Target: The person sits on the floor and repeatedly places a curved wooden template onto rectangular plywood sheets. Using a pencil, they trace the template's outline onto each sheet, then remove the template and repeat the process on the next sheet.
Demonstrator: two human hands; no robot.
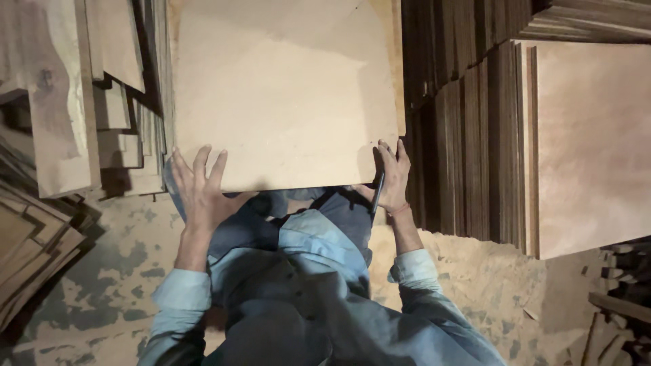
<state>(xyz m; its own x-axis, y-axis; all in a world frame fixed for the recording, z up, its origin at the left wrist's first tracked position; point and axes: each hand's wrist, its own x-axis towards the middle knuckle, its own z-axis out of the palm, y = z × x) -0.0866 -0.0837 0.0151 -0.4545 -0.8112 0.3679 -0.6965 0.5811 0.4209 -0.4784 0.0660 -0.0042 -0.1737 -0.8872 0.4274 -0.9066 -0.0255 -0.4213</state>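
A large pale wooden board lies flat in front of me, its near edge at my waist. My left hand has spread fingers and presses against the board's near left corner. At the near right corner, my right hand grips the edge and also has a dark pen-like tool tucked in its fingers. I wear a light blue shirt with rolled cuffs.
Stacks of wooden planks stand at the left. Dark upright sheets and a reddish plywood panel rise at the right. Sawdust covers the patchy floor below; scrap wood lies at the lower right.
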